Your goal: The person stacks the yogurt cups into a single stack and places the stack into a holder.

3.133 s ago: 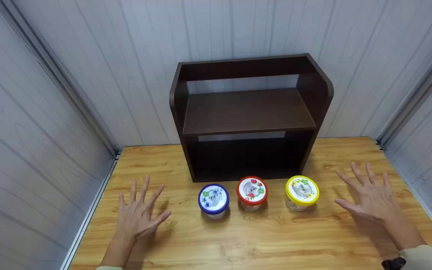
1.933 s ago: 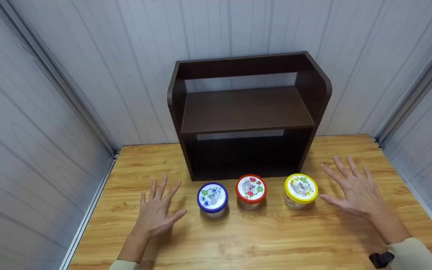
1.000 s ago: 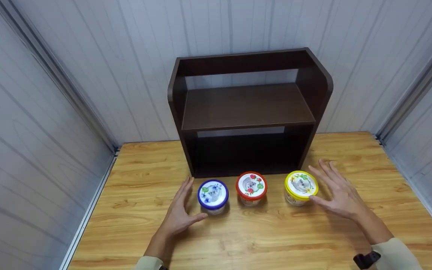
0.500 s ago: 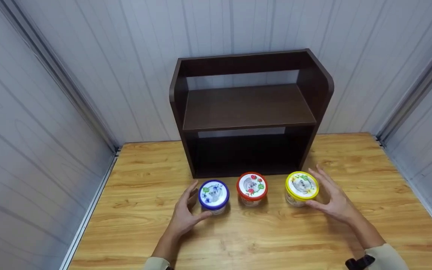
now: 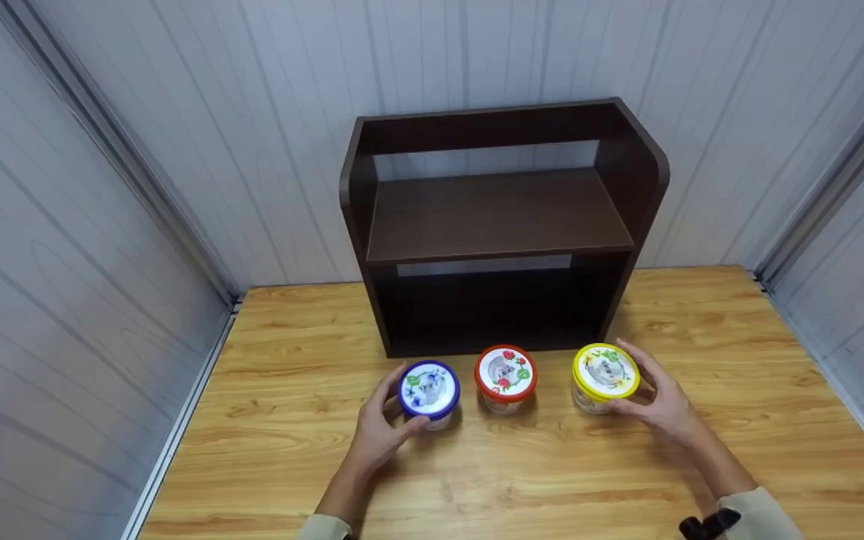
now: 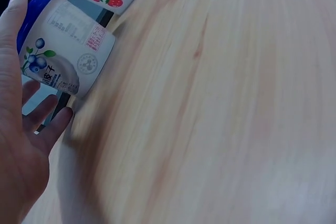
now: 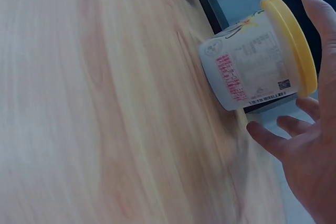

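Note:
Three white lidded tubs stand upright in a row on the wooden table. My left hand (image 5: 379, 431) curves around the left side of the blue-lidded tub (image 6: 68, 45), which has blueberries printed on it. Its thumb lies at the lid's edge, and the lower fingers are spread beside the tub in the left wrist view. On the other side, my right hand (image 5: 664, 405) is at the yellow-lidded tub (image 7: 252, 61), thumb and fingers parted around it. A gap shows between its lower fingers and the tub wall. Between them sits the red-lidded tub (image 5: 505, 375), touched by neither hand.
Right behind the tubs stands a dark brown two-tier shelf (image 5: 499, 214), its lower compartment facing them. Pale panel walls (image 5: 87, 300) enclose the table (image 5: 522, 480) at the back and both sides.
Both hands have moved inward from the table's sides, the left to the blue-lidded tub and the right to the yellow-lidded one. Their spread fingers have drawn in around the tubs, which stay put.

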The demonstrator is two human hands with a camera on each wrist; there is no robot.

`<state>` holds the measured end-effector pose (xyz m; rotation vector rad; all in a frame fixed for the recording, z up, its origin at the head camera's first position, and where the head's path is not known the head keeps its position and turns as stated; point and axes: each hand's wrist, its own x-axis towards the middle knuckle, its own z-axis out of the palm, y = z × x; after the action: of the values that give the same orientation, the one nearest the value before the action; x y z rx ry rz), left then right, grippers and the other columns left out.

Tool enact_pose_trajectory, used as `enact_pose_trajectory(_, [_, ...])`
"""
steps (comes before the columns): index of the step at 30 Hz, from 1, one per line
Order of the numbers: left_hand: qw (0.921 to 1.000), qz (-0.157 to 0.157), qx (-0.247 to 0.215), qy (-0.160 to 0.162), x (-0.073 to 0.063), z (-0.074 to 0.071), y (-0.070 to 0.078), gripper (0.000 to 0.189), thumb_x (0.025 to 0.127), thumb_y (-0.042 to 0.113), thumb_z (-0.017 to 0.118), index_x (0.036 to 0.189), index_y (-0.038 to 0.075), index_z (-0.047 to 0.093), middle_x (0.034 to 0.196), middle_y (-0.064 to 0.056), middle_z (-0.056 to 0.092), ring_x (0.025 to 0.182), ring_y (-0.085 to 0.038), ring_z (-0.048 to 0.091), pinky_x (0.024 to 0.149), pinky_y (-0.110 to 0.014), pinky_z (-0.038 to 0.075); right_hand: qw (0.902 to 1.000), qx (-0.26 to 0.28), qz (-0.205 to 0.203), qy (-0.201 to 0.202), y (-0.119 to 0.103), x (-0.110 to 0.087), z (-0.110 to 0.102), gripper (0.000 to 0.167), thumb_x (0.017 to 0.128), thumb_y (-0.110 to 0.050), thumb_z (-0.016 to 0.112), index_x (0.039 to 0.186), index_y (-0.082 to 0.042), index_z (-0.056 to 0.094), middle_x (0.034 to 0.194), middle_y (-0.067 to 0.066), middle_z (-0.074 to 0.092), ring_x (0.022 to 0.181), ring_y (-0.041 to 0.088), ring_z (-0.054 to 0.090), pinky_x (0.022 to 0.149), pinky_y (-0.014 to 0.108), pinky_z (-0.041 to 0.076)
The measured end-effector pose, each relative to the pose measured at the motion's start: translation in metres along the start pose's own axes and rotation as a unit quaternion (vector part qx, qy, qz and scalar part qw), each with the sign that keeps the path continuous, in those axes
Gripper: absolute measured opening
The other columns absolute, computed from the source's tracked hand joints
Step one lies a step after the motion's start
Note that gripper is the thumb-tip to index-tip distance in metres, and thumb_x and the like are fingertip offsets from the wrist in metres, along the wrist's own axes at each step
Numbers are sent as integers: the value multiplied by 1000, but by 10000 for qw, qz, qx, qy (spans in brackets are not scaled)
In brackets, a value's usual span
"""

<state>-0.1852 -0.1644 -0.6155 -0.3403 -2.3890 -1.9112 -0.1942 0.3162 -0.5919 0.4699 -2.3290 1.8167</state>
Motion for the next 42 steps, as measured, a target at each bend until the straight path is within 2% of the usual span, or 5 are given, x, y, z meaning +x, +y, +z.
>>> enact_pose_trajectory(7, [9998, -138, -78, 76, -1, 4, -1, 91, 89, 13, 97, 167, 6, 51, 154, -27, 65, 142, -43, 67, 113, -33, 61, 9997, -218, 108, 103, 2, -2, 6, 90, 83, 16, 88, 163, 6, 50, 153, -27, 58, 132, -12, 59, 102, 7, 52])
enact_pose_trajectory(16, [9996, -283, 66, 75, 0, 6, 0, 89, 91, 21, 97, 167, 10, 52, 157, -26, 64, 143, -43, 66, 114, -38, 61, 9972, -601, 405, 155, 4, -4, 8, 72, 89, 9, 88, 155, 5, 59, 145, -28, 57, 123, -12, 60, 95, 10, 56])
enact_pose_trajectory(28, [9991, -389, -34, 159, 0, 9, -2, 86, 91, 19, 96, 165, 12, 52, 158, -26, 63, 142, -39, 66, 113, -29, 59, 9962, -662, 564, 105, 2, -2, 7, 68, 92, 7, 87, 154, 4, 60, 148, 0, 60, 120, -9, 63, 92, 13, 59])
enact_pose_trajectory(34, [9987, -482, -13, 167, 0, 10, -2, 86, 92, 20, 96, 166, 14, 52, 161, -26, 60, 145, -41, 64, 116, -35, 57, 9943, -831, 663, 79, -2, 0, 6, 67, 94, 2, 86, 155, 3, 59, 158, 30, 60, 120, -14, 59, 94, 11, 56])
enact_pose_trajectory(42, [9984, -535, -65, 176, -1, 10, -1, 86, 92, 18, 95, 166, 13, 52, 164, -27, 57, 148, -44, 62, 119, -38, 55, 9943, -851, 640, 77, -13, 9, 3, 68, 96, 1, 85, 157, 2, 57, 158, 33, 58, 121, -12, 59, 94, 12, 57])
